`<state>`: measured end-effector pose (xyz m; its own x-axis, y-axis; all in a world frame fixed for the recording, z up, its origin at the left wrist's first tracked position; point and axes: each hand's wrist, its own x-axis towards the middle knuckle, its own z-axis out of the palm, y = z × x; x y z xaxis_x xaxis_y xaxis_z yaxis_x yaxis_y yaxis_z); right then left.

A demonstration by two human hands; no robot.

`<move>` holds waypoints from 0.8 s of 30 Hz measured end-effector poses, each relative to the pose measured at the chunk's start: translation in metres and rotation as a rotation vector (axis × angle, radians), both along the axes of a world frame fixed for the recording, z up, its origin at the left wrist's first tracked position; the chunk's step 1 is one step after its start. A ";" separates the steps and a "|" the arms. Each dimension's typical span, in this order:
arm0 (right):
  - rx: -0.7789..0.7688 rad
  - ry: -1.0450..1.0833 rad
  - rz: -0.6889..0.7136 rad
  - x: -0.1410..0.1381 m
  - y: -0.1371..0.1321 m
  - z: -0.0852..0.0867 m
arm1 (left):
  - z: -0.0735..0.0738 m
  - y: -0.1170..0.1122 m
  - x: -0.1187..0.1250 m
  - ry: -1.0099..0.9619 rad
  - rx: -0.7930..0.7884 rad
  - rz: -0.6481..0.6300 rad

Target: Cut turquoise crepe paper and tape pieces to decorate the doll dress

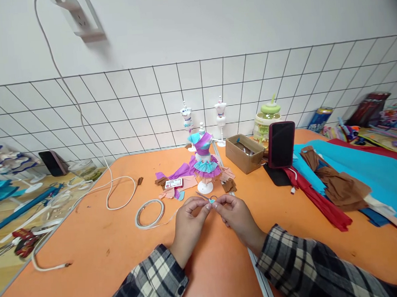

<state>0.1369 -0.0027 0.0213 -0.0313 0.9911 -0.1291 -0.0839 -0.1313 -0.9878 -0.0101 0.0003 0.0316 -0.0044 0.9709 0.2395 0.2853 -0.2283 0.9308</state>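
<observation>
My left hand [193, 218] and my right hand [235, 213] meet over the orange table, thumbs and forefingers pinched together. Between their fingertips is a small light blue paper piece [211, 201], mostly covered by the fingers. Just behind the fingers lies what looks like a pair of scissors [202, 196], partly hidden. Beyond them stands a mini dress form [205, 187] on a white round base, dressed in a purple and blue ruffled paper dress [204, 164]. A roll of double-sided tape [150, 226] lies left of my left hand, with a loose strip trailing toward it.
Paper scraps [178, 171] and a small white-and-red box [173, 183] lie around the dress form. Two more dress forms [220, 111] stand behind. At right are a cardboard box [242, 157], a propped phone [281, 144] and coloured paper [361, 170]. A white cable [112, 189] lies left.
</observation>
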 end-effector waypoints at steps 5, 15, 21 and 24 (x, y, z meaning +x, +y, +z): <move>-0.030 0.052 0.061 -0.001 -0.003 0.000 | -0.004 0.002 -0.003 -0.041 0.003 0.014; -0.202 0.197 0.356 0.024 0.006 0.000 | 0.011 0.001 -0.023 0.334 0.344 -0.287; -0.009 -0.113 0.388 0.030 0.013 -0.002 | 0.022 0.003 -0.044 0.776 0.549 -0.470; 0.139 -0.249 0.396 0.033 0.015 -0.001 | 0.023 0.001 -0.040 0.843 0.570 -0.519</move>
<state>0.1703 0.0122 0.0207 -0.3941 0.9179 -0.0474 0.1868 0.0295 -0.9820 -0.0502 0.0013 0.0551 0.7367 0.5578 0.3823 0.5180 -0.8289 0.2112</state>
